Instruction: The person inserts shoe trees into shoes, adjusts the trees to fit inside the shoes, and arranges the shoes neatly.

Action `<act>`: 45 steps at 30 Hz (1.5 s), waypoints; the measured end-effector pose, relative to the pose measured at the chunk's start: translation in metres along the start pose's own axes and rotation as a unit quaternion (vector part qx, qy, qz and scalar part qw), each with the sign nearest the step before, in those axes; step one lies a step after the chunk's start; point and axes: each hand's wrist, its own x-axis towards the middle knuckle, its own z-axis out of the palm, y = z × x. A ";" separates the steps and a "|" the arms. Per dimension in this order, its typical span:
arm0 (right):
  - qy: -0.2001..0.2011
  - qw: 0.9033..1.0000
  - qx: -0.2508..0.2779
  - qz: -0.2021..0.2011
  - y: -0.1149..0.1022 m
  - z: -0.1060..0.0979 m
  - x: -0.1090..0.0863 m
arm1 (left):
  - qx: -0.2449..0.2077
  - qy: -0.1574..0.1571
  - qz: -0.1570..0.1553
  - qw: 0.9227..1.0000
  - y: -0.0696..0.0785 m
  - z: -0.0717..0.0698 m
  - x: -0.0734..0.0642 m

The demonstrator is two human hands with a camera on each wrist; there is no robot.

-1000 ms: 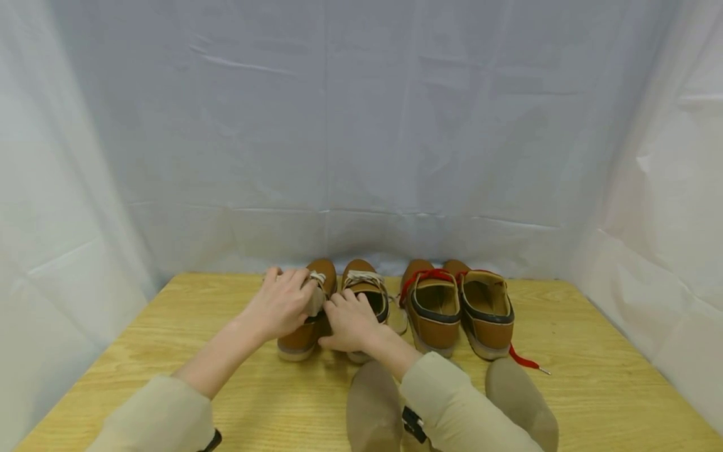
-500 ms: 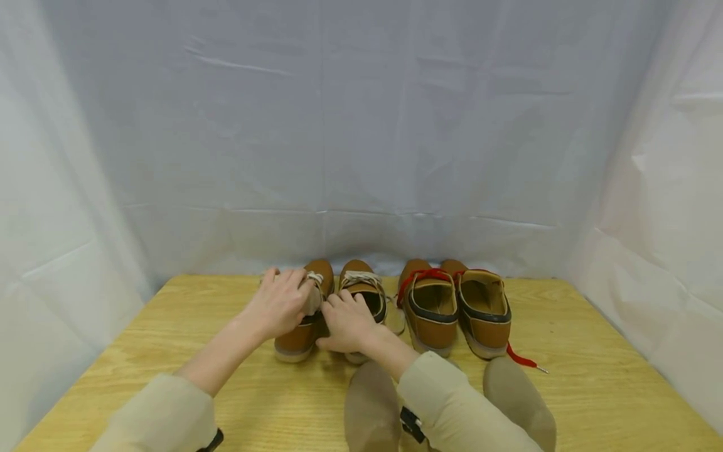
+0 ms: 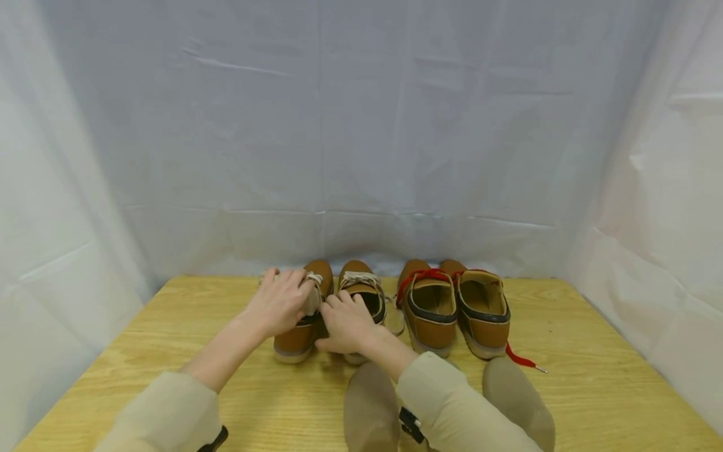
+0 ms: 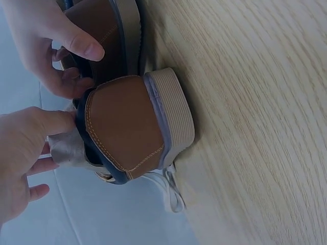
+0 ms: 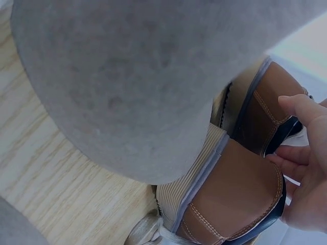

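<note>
While the left hand [image 3: 279,302] pinches the pale, flexible tongue [image 4: 70,149] of the leftmost white-laced brown leather shoe [image 3: 297,339] on the yellow wooden table [image 3: 271,405], right hand's [image 3: 347,324] hold unclear, steady this probably light shoe by its stiffer heel [image 4: 125,122].

From my end, the left hand [image 3: 280,304] covers the middle of the leftmost shoe [image 3: 295,344] in the head view; the right hand [image 3: 346,323] hides much of the next shoe [image 3: 358,289]; both sleeves [image 3: 166,408] run off the bottom edge; in the right wrist view, I lose part of a sole behind a grey rounded shape [image 5: 133,87], itself cut off above.
</note>
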 end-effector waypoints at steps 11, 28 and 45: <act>0.003 1.000 0.000 -0.001 -0.001 0.000 0.000 | -0.008 -0.014 -0.013 1.000 0.000 0.004 0.003; -0.007 1.000 0.000 -0.002 -0.001 0.001 0.002 | -0.026 -0.008 -0.018 0.999 -0.002 0.010 0.006; -0.002 1.000 0.008 0.001 0.001 0.000 0.002 | -0.018 -0.034 -0.016 0.999 -0.002 0.013 0.014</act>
